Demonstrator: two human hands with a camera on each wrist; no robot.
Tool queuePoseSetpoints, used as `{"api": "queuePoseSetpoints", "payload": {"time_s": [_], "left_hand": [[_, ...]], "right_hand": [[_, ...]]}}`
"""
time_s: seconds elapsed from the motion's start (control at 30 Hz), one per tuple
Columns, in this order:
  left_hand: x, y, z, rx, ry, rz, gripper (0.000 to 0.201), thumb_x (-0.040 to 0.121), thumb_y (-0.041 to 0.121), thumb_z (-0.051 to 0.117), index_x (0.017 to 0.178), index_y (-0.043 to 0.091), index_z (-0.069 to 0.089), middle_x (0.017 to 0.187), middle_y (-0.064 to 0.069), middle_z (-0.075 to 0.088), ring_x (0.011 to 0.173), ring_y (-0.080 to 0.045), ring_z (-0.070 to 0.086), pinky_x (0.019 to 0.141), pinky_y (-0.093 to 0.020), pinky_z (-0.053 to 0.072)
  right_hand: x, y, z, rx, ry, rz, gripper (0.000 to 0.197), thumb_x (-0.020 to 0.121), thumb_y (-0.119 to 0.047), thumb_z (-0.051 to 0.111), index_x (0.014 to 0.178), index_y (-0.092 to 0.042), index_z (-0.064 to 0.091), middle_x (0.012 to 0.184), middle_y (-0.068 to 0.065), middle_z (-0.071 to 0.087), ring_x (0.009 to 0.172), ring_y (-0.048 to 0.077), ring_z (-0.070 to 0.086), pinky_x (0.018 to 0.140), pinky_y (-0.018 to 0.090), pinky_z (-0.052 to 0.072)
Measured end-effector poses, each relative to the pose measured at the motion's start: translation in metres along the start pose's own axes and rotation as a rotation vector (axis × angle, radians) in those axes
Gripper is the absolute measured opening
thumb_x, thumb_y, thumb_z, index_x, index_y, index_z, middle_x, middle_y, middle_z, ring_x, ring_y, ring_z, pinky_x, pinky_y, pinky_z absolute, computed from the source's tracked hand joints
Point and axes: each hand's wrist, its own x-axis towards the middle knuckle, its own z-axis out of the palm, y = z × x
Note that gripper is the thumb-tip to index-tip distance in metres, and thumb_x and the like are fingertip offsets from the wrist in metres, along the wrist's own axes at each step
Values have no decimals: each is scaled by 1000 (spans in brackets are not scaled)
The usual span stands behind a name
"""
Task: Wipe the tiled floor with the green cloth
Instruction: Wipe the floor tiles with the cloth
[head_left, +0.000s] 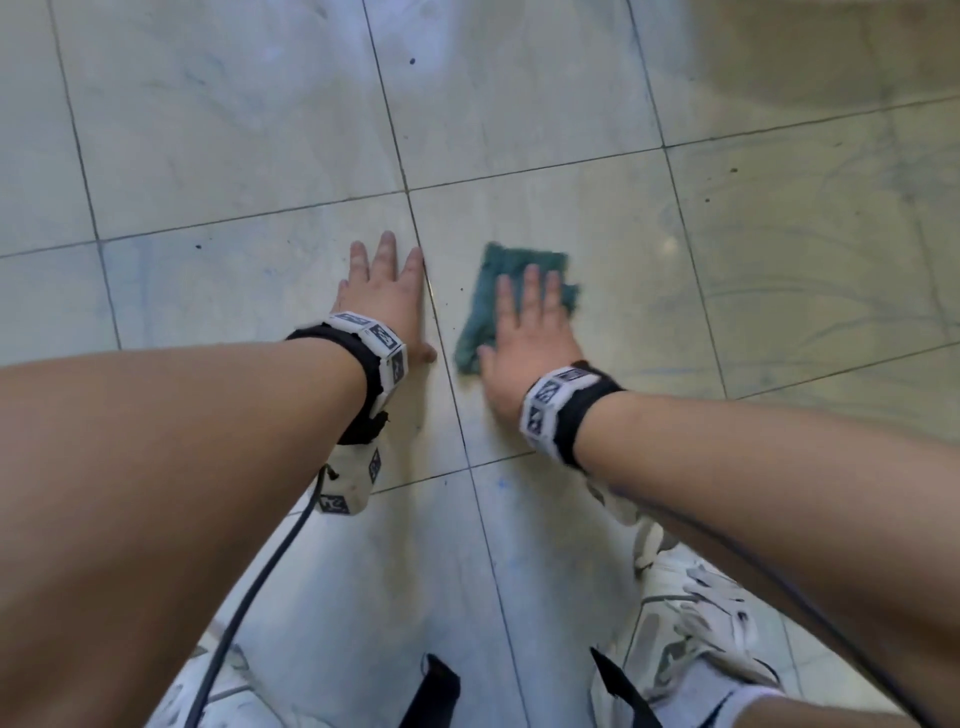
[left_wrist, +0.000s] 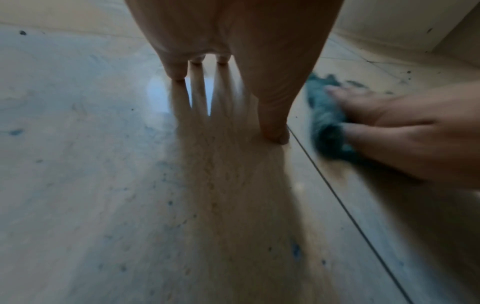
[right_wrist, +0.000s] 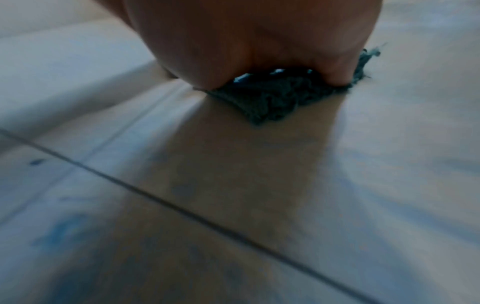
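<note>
The green cloth lies on the tiled floor, just right of a dark grout line that runs between the two hands. The right hand is laid flat on the cloth with straight, spread fingers; the cloth is pressed, not gripped. The far edge and the left edge of the cloth show beyond the fingers; the rest is covered by the palm. In the right wrist view only a crumpled near edge of the cloth is seen under the hand, and the fingers are hidden.

The left hand is placed flat on the bare tile just left of the grout line, fingers straight and nothing held. In the left wrist view its fingertips and thumb touch the glossy tile, in which they are mirrored; the cloth and the right hand are blurred there.

Each wrist carries a black strap with a white band of square black-and-white coded markers; no readable writing is made out on them. A black cable hangs from the left wrist unit. A white sneaker is partly covered by the right forearm, near the cloth side of the grout line. Blue smears and dark specks mark the tiles.
</note>
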Motion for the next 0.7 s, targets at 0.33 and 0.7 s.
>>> {"api": "queuePoseSetpoints", "payload": {"time_s": [0.33,0.7], "left_hand": [[-9,-1,4,4,-26,6,116,76,37,82,157,24,0,164,-4,-16,150,-35,-13,120,-49,17],[-9,1,10,22,-18,9,120,74,40,83,157,22,-3,164,-6,-16,150,-38,-12,120,-50,17]], "right_hand": [[40,80,-35,8,45,243,77,103,-48,26,157,-9,-13,163,22,-16,150,41,-13,123,51,-2],[-36,-2,15,11,-80,-41,88,100,-51,33,152,-7,-23,156,26,-31,145,45,-26,121,54,-8]]}}
